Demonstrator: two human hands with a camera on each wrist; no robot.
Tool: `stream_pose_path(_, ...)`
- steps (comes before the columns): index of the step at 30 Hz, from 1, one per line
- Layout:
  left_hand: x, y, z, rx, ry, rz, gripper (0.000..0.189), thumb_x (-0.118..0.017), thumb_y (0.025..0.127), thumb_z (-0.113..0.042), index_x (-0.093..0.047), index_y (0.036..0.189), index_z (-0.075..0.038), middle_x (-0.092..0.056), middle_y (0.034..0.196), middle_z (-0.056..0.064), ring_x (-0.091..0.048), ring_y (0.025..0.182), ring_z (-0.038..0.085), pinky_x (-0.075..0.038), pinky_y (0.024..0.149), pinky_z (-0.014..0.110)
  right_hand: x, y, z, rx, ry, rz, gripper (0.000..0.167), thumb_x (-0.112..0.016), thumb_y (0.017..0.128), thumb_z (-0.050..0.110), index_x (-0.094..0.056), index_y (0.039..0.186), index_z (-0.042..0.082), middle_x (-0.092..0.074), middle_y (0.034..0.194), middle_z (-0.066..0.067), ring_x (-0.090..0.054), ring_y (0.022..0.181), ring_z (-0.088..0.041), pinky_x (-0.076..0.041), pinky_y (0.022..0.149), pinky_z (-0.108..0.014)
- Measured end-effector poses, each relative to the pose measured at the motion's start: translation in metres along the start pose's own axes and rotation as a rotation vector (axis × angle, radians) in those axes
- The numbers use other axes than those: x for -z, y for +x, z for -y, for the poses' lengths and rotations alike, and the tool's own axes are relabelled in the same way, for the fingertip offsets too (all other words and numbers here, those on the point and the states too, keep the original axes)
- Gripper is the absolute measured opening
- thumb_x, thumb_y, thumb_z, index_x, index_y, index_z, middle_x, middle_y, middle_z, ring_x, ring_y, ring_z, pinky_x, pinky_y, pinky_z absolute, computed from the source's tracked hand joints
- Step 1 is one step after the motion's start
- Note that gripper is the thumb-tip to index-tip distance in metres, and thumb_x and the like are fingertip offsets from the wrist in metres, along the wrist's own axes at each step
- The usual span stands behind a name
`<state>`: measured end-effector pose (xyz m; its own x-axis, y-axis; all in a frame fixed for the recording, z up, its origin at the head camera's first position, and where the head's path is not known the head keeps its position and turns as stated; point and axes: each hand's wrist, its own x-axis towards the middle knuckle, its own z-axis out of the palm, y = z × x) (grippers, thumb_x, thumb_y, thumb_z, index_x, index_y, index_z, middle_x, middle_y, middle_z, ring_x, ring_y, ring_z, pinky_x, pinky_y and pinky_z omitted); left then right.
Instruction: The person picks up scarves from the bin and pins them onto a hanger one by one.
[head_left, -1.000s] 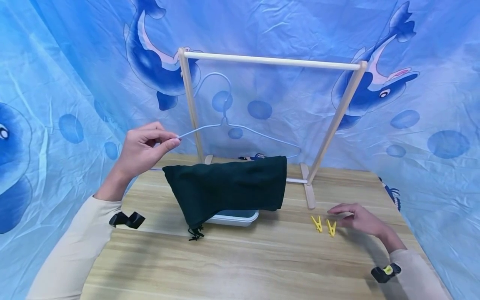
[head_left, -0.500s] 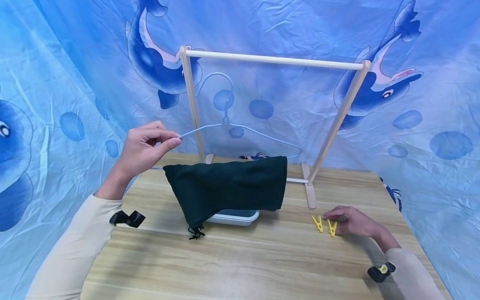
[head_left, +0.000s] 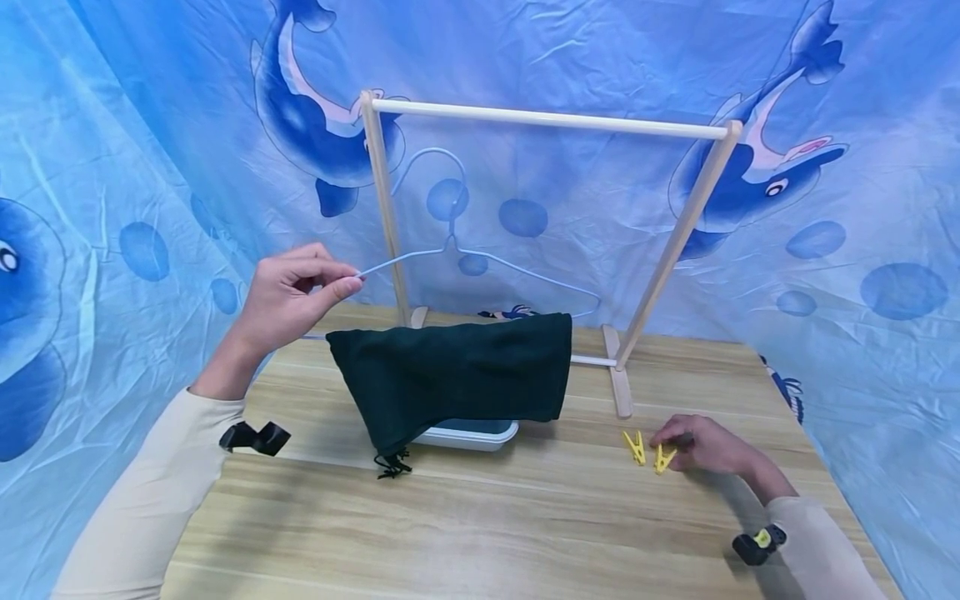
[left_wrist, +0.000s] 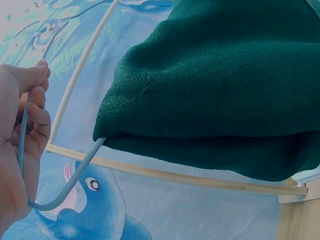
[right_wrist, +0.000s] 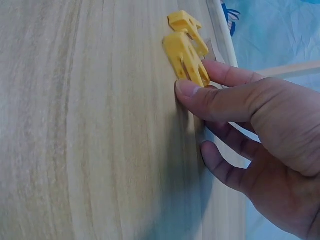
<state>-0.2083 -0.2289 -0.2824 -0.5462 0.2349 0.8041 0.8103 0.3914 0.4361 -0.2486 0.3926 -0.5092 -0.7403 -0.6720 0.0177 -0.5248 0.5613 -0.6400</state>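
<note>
A blue wire hanger (head_left: pixel 525 271) is held up by its left shoulder, pinched between the thumb and fingers of my left hand (head_left: pixel 292 292). Over its lower bar hangs a folded dark green cloth (head_left: pixel 457 371) with a dark tassel at its lower left corner; the left wrist view shows this cloth (left_wrist: pixel 215 85) close up. My right hand (head_left: pixel 708 443) is low over the table at the right. Its thumb and forefinger pinch the end of the nearer yellow clothespin (right_wrist: pixel 185 57). Just beyond lies a second yellow clothespin (right_wrist: pixel 187 25).
A wooden rack with a white top rail (head_left: pixel 547 121) stands at the back of the table (head_left: pixel 465 533). Partly hidden beneath the cloth is a white tray (head_left: pixel 480 437). A blue dolphin-print curtain (head_left: pixel 885 375) surrounds the table.
My right hand has moved left to the nearer clothespin and closed thumb and forefinger on it; that clothespin has tilted. The left hand, hanger and cloth stay nearly still.
</note>
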Motion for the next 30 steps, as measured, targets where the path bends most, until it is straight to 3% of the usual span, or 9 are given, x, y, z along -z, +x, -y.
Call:
stream_pose_path(7,0.0,0.001,0.0,-0.003,0.002,0.003,0.023,-0.075,0.073,0.025,-0.078,0.089,0.007,-0.055,0.069,0.001,-0.041,0.063,0.01,-0.031,0.056,0.021,0.004,-0.004,0.004,0.064,-0.032,-0.02,0.03,-0.087,0.078,0.012,-0.077,0.107,0.011,-0.071,0.106,-0.005,-0.063,0.094,-0.006,-0.054,0.078,-0.027)
stream_pose_path(14,0.0,0.002,0.0,-0.011,0.004,-0.001,0.024,-0.075,0.073,0.026,-0.078,0.088,0.008,-0.056,0.069,0.0,-0.041,0.063,0.01,-0.031,0.056,0.021,0.012,-0.008,0.012,0.035,0.024,-0.044,0.03,-0.086,0.081,0.011,-0.075,0.108,0.006,-0.074,0.104,-0.004,-0.07,0.093,-0.015,-0.057,0.077,-0.03)
stream_pose_path(19,0.0,0.003,-0.001,-0.015,0.005,0.0,0.024,-0.075,0.073,0.026,-0.078,0.088,0.007,-0.057,0.069,0.001,-0.041,0.063,0.01,-0.031,0.056,0.021,0.021,-0.009,0.024,0.0,0.004,-0.114,0.03,-0.085,0.084,0.015,-0.074,0.11,0.006,-0.073,0.101,0.001,-0.069,0.089,-0.014,-0.057,0.071,-0.027)
stream_pose_path(25,-0.001,0.005,-0.004,-0.015,0.012,0.004,0.022,-0.076,0.075,0.023,-0.078,0.089,0.007,-0.055,0.069,0.001,-0.042,0.064,0.01,-0.032,0.056,0.021,0.027,-0.003,0.045,-0.007,-0.075,-0.231,0.029,-0.084,0.085,0.018,-0.075,0.112,0.011,-0.07,0.101,0.004,-0.064,0.09,-0.009,-0.056,0.072,-0.027)
stream_pose_path(30,-0.002,0.005,-0.004,-0.013,0.007,-0.002,0.022,-0.076,0.074,0.024,-0.078,0.089,0.007,-0.055,0.069,0.001,-0.041,0.063,0.01,-0.031,0.056,0.021,0.035,0.004,0.066,0.032,-0.119,-0.314,0.03,-0.084,0.085,0.012,-0.076,0.113,0.014,-0.068,0.101,0.006,-0.064,0.086,-0.006,-0.056,0.073,-0.026)
